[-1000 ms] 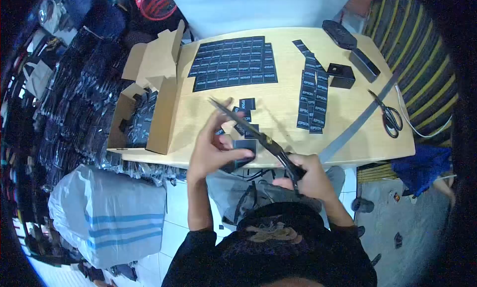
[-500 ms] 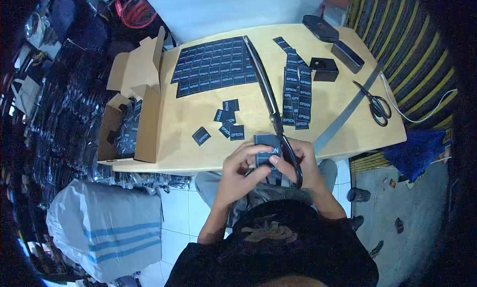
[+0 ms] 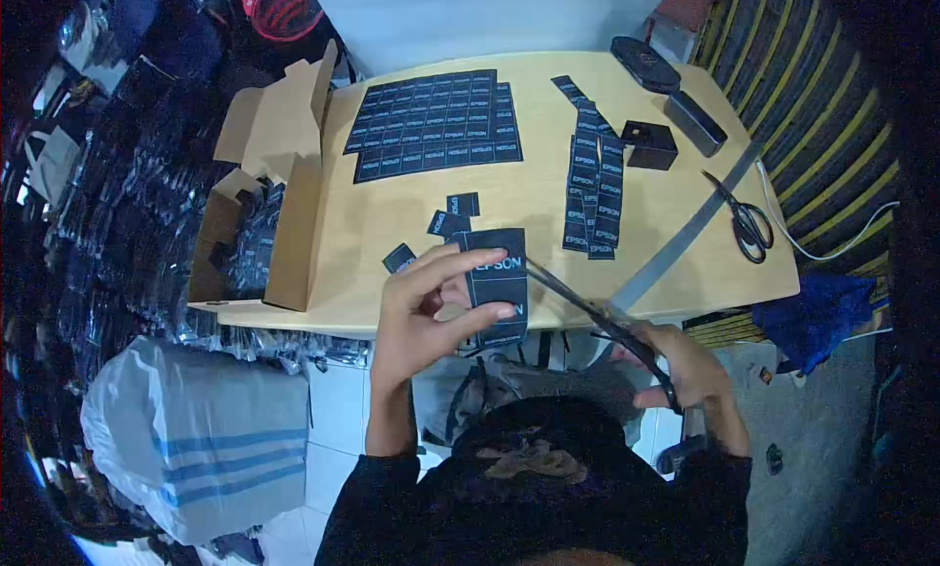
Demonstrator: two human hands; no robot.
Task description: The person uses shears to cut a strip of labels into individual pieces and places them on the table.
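1. The printed strip (image 3: 498, 290) was right of the cardboard box (image 3: 297, 238), pinched by the left hand's (image 3: 411, 316) fingers; a loose pinch could have let it twist, skewing any cut.
2. The scissors (image 3: 599, 314), farther right of the box, pointed at the strip; the right hand's (image 3: 687, 365) fingers wrapped the handles, and a slip could have nicked the lettering or opposite fingers.
3. Loose labels (image 3: 449, 223) lay on the surface (image 3: 534, 189), nearer the box; a dragging left hand might have scattered them.

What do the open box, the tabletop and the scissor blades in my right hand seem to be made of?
Open box: likely brown cardboard, matte, judging by its stiff folded flaps.
Tabletop: wood or wood-look laminate; its smooth, pale surface fits either.
Scissor blades: probably metal, dark-looking, given their long, slim, tapering shape.
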